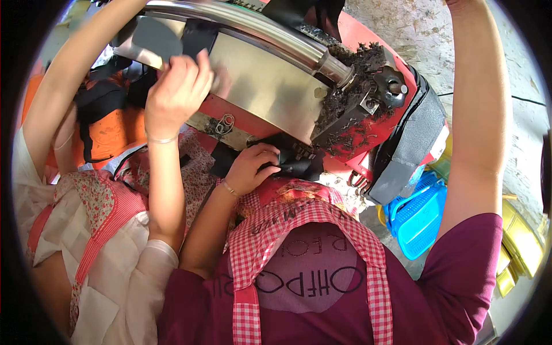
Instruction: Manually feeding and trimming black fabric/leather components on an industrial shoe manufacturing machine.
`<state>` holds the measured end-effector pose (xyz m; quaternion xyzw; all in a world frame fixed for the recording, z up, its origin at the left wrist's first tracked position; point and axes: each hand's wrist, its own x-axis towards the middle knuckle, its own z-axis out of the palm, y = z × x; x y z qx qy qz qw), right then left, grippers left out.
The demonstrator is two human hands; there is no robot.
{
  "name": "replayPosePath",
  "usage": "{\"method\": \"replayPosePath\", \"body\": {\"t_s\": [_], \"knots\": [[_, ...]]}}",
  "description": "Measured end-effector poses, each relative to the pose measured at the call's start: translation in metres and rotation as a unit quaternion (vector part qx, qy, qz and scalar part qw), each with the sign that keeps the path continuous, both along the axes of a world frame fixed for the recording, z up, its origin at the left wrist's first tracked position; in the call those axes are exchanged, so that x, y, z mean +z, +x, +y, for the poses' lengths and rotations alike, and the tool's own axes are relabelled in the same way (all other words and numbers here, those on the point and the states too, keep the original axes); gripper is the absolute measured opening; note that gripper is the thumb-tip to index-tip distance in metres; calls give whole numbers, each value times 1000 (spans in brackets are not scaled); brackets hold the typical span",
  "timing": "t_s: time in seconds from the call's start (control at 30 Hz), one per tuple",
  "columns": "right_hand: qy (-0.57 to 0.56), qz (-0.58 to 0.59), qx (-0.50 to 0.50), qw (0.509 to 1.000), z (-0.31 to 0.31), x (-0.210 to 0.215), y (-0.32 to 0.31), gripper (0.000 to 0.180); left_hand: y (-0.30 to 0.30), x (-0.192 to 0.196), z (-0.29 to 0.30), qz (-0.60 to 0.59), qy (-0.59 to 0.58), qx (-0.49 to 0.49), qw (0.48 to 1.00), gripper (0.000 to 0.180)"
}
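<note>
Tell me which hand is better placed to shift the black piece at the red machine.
Left, probably. The left hand grips the black piece at the red machine; the right arm reaches up, hand unseen.

maroon short-sleeved shirt | red-white checked apron straps | thin wrist bracelet

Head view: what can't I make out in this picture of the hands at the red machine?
- Right hand: head view, cut off by the top edge; only the right forearm shows.
- Dark piece gripped by the left hand: head view, partly hidden by the fingers and the red machine; its kind is unclear.
- Co-worker's far hand: head view, lost past the upper rim.
</note>
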<state>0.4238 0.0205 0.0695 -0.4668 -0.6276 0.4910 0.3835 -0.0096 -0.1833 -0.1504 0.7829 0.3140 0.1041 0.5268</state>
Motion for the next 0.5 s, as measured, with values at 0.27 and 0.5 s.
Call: {"method": "replayPosePath", "body": {"t_s": [0.27,0.5], "knots": [[-4,-69,-42,997,18,-29,2,30,13,117,47,-151,162,37,975,30],[151,-312,-164,924,21,-36,-11,23,16,103,125,61,-3,132,989,59]]}}
